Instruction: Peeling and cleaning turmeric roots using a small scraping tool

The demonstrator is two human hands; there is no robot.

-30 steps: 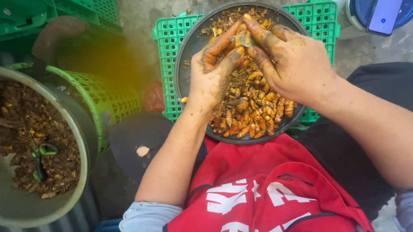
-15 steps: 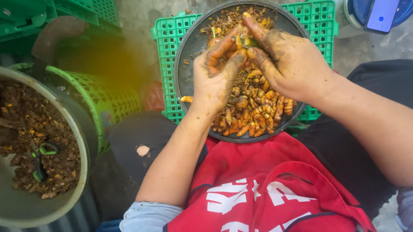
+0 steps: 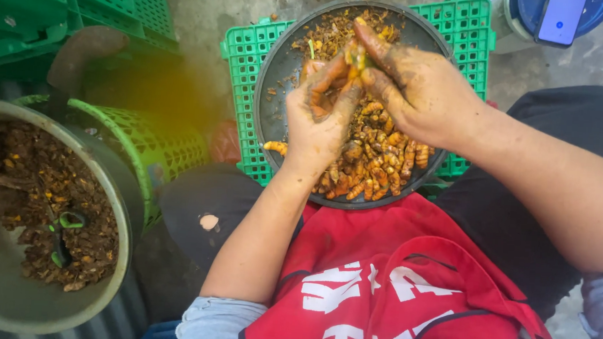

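A round dark metal pan (image 3: 273, 84) rests on an upturned green plastic crate (image 3: 242, 61). It holds a heap of orange turmeric roots (image 3: 379, 160) and brown peelings at its far side. My left hand (image 3: 318, 122) and my right hand (image 3: 418, 86) meet above the pan, both stained yellow-brown. Their fingertips pinch one small turmeric piece (image 3: 356, 56) between them. A single root (image 3: 275, 147) lies at the pan's left rim.
A large grey bowl (image 3: 0, 298) of brown peelings and soil stands at the left. A green mesh basket (image 3: 157, 140) sits beside it. Green crates (image 3: 60, 1) are stacked at the top left. A blue-lidded container (image 3: 555, 17) stands at the top right. A red apron (image 3: 405, 294) covers my lap.
My left hand has let a longer root drop and brought its fingertips up to meet the right hand's on a small piece. Both hands stay over the pan.
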